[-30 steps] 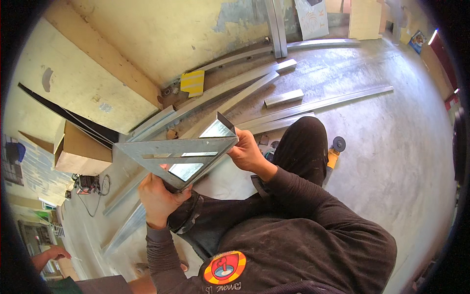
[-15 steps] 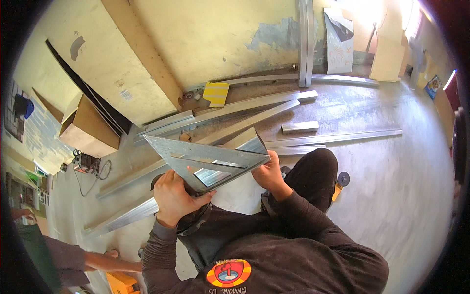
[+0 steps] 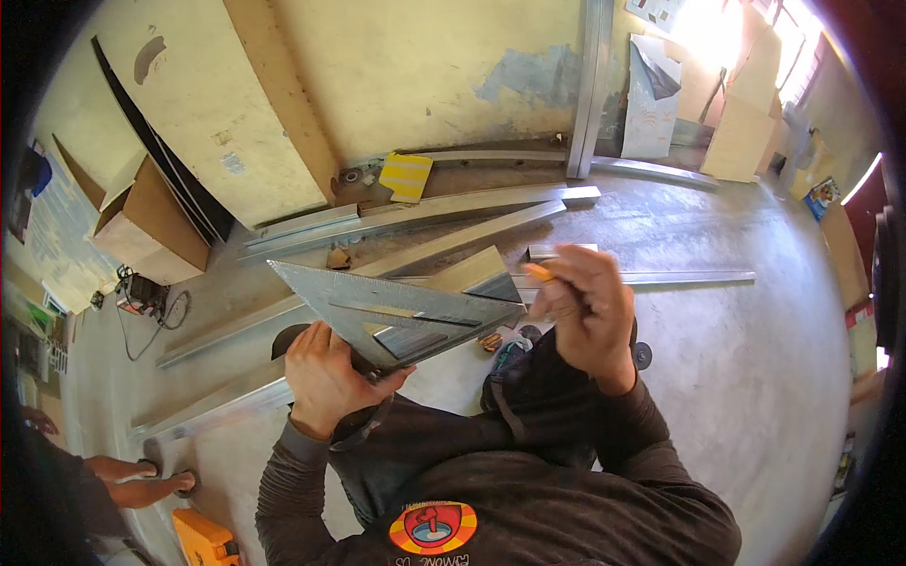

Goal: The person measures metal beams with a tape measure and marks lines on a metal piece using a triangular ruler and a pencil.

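My left hand (image 3: 326, 373) is closed round the lower edge of a triangular metal speed square (image 3: 377, 291), thumb along its near side. The square lies across the end of a shiny metal channel (image 3: 479, 274) above my lap. Past the square's right corner, my right hand (image 3: 599, 316) is raised and slightly blurred. Its fingers pinch a short orange stick (image 3: 538, 272) that looks like a pencil; most of it is hidden in the hand.
Long metal channels (image 3: 425, 247) lie on the floor ahead. A round disc (image 3: 643, 356) shows beside my right knee. Left are a cardboard box (image 3: 156, 226) and a black-and-red machine with a cable (image 3: 142, 292). Another person's legs (image 3: 142, 486) stand near an orange case (image 3: 203, 538).
My right hand has let go of the square's right end and risen to the right, with the orange stick now showing. My left hand still holds the square. The other person has shifted left.
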Demonstrator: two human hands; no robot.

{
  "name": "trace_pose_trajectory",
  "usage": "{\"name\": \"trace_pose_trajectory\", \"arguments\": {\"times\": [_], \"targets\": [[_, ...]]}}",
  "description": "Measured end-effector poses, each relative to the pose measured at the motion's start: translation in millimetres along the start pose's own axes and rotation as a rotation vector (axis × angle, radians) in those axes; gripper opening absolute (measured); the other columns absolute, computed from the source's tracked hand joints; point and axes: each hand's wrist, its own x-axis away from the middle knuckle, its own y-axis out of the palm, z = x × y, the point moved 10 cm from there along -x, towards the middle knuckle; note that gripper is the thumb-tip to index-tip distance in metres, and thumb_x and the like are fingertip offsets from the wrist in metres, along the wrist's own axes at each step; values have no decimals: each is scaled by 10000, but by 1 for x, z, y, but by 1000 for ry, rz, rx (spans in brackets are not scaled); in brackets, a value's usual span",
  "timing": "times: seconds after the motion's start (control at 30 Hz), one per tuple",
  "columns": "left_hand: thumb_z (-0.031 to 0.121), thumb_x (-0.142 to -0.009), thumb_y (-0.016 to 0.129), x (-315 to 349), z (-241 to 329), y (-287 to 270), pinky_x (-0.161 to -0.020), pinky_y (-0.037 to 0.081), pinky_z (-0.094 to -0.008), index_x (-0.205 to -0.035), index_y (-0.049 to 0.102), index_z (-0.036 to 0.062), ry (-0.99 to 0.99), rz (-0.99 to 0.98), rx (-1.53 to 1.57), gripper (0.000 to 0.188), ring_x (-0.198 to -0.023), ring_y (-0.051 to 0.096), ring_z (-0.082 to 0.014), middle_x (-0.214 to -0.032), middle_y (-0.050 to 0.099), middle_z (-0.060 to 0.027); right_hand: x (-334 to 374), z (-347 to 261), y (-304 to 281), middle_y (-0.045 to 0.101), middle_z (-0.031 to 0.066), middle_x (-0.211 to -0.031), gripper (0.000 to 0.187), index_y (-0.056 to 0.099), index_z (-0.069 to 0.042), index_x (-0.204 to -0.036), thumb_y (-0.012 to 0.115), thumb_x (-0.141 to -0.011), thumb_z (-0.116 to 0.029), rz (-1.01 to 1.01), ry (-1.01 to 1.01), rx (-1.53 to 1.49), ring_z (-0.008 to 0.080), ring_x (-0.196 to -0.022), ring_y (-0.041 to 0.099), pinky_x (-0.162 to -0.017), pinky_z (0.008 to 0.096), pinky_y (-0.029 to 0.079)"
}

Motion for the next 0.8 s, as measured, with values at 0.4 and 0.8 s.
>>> {"name": "trace_pose_trajectory", "arguments": {"times": [0.4,0.8], "targets": [[526,-555,860,-1,2,-2,-614,494,-375,-858,619,13,23,15,-7,643,-635,597,-284,-704,565,-99,10,-33,72,646,130,-885,347,609,27,-1054,673,-713,22,-556,-552,583,275,-729,654,-610,355,539],[514,-567,856,-2,-1,-2,-615,495,-374,-879,622,12,-2,1,-13,636,-629,597,-288,-696,565,-103,17,-41,40,541,56,-733,216,638,-23,-985,633,-790,-116,-785,-422,1216,219,-690,607,-608,345,506]]}}
